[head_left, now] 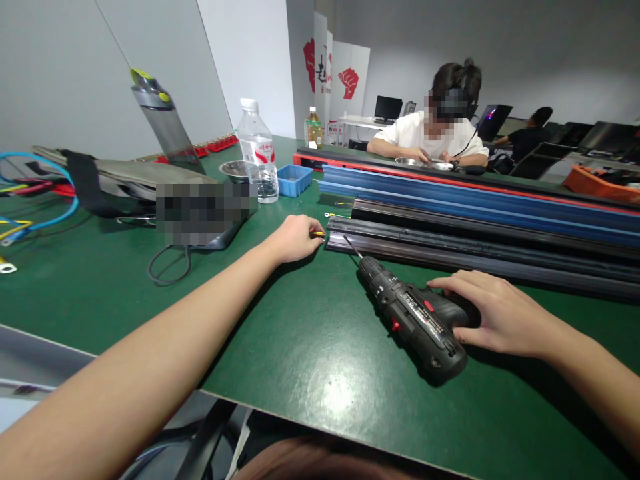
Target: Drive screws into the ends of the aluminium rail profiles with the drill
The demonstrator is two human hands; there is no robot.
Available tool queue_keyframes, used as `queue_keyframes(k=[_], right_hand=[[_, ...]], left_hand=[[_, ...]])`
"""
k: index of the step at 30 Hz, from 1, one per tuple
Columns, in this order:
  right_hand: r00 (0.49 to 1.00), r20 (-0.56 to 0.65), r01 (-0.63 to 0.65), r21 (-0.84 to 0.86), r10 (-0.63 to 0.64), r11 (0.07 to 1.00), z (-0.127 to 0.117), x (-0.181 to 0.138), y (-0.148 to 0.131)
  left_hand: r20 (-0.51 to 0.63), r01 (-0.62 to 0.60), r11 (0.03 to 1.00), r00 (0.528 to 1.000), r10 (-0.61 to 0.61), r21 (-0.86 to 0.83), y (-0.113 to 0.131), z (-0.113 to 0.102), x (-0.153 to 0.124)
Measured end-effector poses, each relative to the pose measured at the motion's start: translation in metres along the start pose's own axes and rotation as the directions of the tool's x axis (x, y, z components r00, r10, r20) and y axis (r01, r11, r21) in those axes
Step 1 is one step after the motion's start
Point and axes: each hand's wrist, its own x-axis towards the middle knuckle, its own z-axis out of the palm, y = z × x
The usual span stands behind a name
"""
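My left hand (299, 239) is closed in a pinch on a yellow wire end (317, 234), just left of the ends of the dark metal profiles (345, 243). The fingers partly cover the wire end. A black cordless drill (415, 320) lies on its side on the green table, its thin bit (353, 247) pointing at the nearest profile. My right hand (483, 310) is curled round the drill's handle, with the thumb low near its base. Two ring terminals on short wires (330, 215) stick out by the profile ends.
A blue profile (450, 197) and a red-edged one lie behind. At left stand a water bottle (260, 157), a blue tray (295, 181), a metal bowl (234, 171), a grey bag (120, 177) and a grey drinking bottle (167, 123). Across the table sits a person (425, 133).
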Motion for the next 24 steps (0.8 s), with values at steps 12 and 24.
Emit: queue_keyframes(k=[12, 24], right_hand=[[0.998, -0.002, 0.062, -0.073, -0.062, 0.995, 0.003, 0.002, -0.002], [0.987, -0.082, 0.128, -0.088, -0.136, 0.988, 0.011, 0.007, -0.003]], left_hand=[[0.025, -0.051, 0.993, 0.998, 0.054, -0.106, 0.001, 0.004, 0.001], [-0.080, 0.038, 0.929, 0.994, -0.072, -0.368, 0.002, 0.005, 0.003]])
